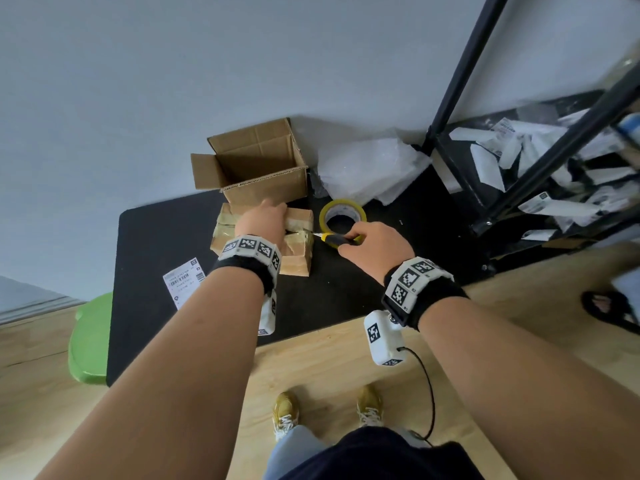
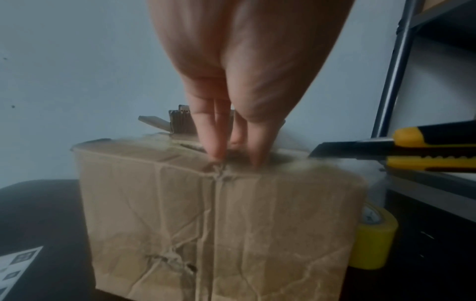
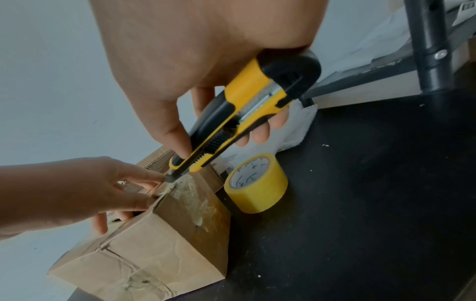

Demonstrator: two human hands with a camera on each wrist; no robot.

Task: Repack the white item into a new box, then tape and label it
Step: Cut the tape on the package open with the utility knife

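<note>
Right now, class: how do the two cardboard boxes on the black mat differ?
The worn box is closed, its top still taped; the new box stands open with its flaps up. The worn box is creased and crumpled; the new box looks smooth. The left hand presses on the worn box; nothing touches the new box. Both are brown cardboard.

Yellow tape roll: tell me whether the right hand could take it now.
Probably not yet: the tape roll lies unblocked just beyond the right hand, but that hand grips the utility knife.

A plain grey wall (image 1: 173,81) fills twelve o'clock, wooden floor (image 1: 329,368) lies at six, and a black metal rack (image 1: 526,161) stands at two o'clock.
</note>
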